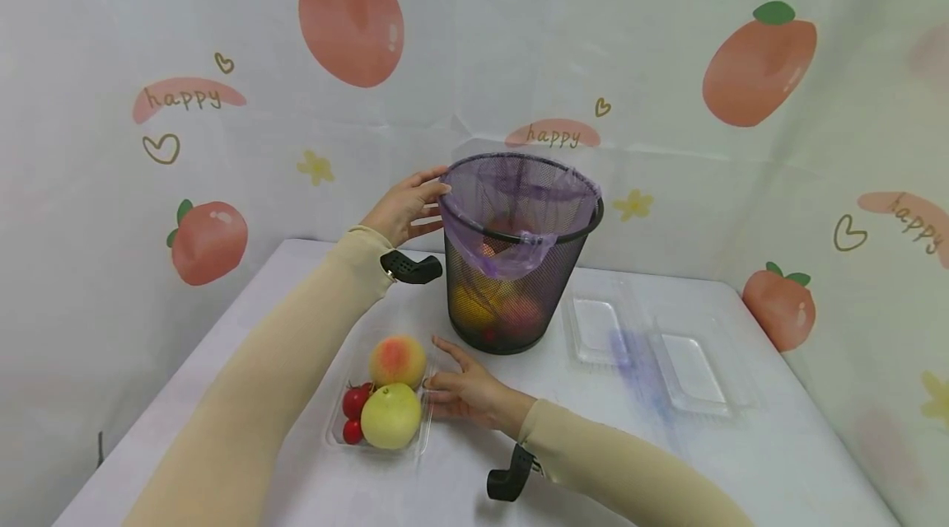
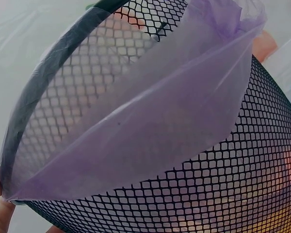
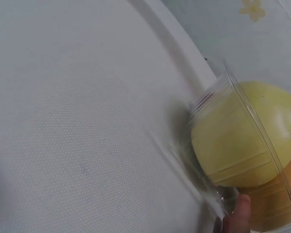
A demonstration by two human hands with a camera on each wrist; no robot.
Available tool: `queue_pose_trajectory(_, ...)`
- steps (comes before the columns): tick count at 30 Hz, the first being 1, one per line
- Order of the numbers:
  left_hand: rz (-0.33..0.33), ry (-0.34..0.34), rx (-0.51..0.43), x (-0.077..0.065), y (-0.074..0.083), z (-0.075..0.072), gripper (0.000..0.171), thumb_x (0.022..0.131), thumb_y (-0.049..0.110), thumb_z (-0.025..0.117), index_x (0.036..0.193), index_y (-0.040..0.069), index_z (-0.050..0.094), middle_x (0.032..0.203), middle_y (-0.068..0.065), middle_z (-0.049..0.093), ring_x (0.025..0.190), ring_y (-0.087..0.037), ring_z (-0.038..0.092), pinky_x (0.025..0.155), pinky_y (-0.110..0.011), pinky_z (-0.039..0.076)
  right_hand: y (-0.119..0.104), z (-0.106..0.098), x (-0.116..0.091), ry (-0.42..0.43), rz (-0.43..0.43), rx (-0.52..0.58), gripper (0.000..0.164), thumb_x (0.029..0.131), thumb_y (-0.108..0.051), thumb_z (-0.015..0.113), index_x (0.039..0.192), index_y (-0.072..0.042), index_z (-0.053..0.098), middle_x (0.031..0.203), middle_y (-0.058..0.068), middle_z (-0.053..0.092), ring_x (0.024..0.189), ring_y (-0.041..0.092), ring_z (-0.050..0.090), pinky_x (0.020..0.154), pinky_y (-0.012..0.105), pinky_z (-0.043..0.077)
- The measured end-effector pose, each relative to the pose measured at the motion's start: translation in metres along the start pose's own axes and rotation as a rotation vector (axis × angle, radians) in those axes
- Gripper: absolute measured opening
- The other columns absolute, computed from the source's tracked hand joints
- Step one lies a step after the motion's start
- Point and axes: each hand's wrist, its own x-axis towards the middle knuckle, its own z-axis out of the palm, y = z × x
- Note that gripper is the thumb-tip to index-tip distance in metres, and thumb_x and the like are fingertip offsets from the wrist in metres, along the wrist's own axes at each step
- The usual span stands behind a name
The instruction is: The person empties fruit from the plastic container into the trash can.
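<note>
My left hand (image 1: 406,207) grips the left side of the rim of a black mesh wastebasket (image 1: 504,338), with fingers on both sides of it. A purple plastic bag (image 2: 150,126) lines the basket and folds over the rim; fruit (image 1: 482,305) shows through the mesh. Lower down, my right hand (image 1: 470,389) holds the right edge of a clear plastic box (image 1: 332,436); in the right wrist view one fingertip (image 3: 241,211) lies against its outer wall. The box holds a peach (image 1: 398,361), a round pale yellow pear (image 1: 390,417) and small red tomatoes (image 1: 356,402).
Two clear plastic trays (image 1: 596,328) (image 1: 693,373) lie on the white table (image 1: 586,445) to the right of the basket. A white curtain (image 1: 460,41) printed with fruit hangs close behind the table and along its sides.
</note>
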Motion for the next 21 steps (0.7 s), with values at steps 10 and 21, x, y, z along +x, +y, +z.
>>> queue_pose_trajectory(10, -0.005, 0.007, -0.002, -0.0009, 0.0006, 0.001, 0.047, 0.097, 0.02, 0.059, 0.141, 0.032, 0.049, 0.117, -0.002, 0.053, 0.104, -0.019, 0.055, 0.101, -0.038, 0.047, -0.001, -0.0003, -0.0035, -0.01, -0.012, 0.005, 0.074, 0.091, 0.0, 0.058, 0.154, -0.022, 0.026, 0.087, 0.005, 0.062, 0.084, 0.016, 0.067, 0.089, 0.044, 0.055)
queue_pose_trajectory(21, -0.006, 0.013, 0.01, -0.0008, 0.0014, 0.0007, 0.047, 0.097, 0.021, 0.059, 0.141, 0.033, 0.049, 0.117, -0.002, 0.052, 0.103, -0.018, 0.055, 0.1, -0.037, 0.048, -0.006, -0.0012, -0.0076, -0.048, -0.034, 0.09, 0.078, 0.089, 0.002, 0.056, 0.154, -0.023, 0.021, 0.101, 0.011, 0.05, 0.097, 0.029, 0.063, 0.09, 0.061, 0.048)
